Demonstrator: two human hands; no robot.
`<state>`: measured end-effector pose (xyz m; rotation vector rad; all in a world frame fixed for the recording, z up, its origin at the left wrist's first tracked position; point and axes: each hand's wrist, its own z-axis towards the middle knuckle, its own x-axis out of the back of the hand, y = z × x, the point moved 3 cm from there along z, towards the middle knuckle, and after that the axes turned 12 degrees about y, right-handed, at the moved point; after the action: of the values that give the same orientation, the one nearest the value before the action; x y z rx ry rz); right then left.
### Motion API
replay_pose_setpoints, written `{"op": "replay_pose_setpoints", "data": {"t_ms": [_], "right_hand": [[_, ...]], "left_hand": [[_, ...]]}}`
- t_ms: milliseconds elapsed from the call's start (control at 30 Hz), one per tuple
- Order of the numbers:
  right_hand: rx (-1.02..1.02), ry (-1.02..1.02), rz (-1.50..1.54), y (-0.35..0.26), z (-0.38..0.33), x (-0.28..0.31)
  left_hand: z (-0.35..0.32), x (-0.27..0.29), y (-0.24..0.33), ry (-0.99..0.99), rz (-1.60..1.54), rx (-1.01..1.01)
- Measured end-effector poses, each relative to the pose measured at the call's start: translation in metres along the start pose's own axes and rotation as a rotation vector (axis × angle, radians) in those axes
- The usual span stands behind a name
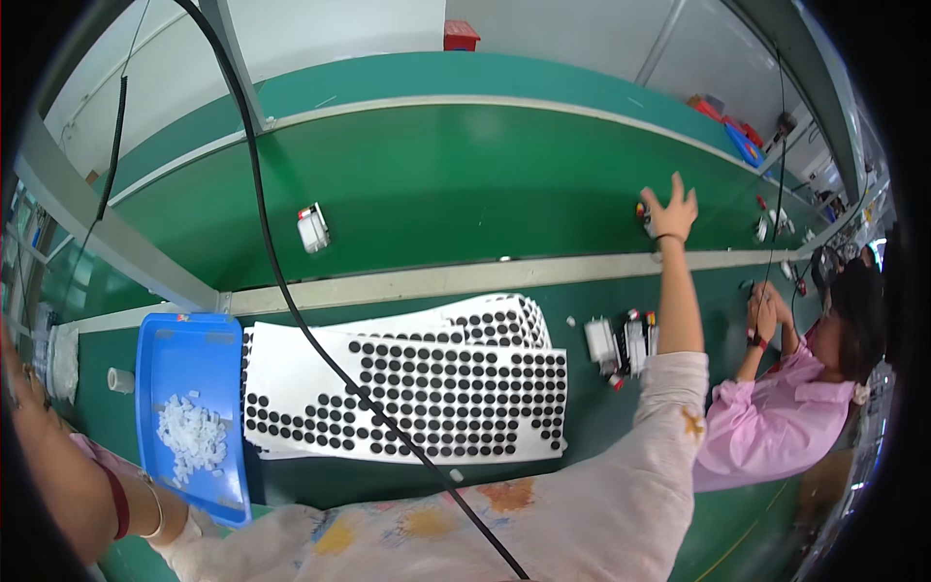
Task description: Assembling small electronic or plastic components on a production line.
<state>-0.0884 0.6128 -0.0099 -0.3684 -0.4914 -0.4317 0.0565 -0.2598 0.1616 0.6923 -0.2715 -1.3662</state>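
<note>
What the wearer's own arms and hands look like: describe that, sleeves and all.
The right hand is bare, with a thin dark band at the wrist. The right sleeve is pale and loose, with an orange-brown mark near its end. The left arm wears a dark red band and a thin light bangle; the left hand cannot be made out.

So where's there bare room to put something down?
The long green strip is mostly bare between the left white device and the outstretched right hand. The near table is crowded: dotted sheets, blue tray, more devices.
</note>
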Motion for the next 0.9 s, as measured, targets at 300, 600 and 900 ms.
{"op": "replay_pose_setpoints", "data": {"t_ms": [300, 600, 900], "right_hand": [[-0.057, -0.481, -0.214, -0.006, -0.019, -0.056], [-0.758, -0.925, 1.583, -0.237, -0.098, 0.143], [-0.401, -1.466, 1.73, -0.364, -0.241, 0.261]], "left_hand": [[-0.017, -0.084, 0.003, 0.207, 0.204, -0.061], [-0.066, -0.139, -0.094, -0.107, 0.484, 0.367], [-0.126, -0.187, -0.108, -0.745, 0.448, 0.358]]}}
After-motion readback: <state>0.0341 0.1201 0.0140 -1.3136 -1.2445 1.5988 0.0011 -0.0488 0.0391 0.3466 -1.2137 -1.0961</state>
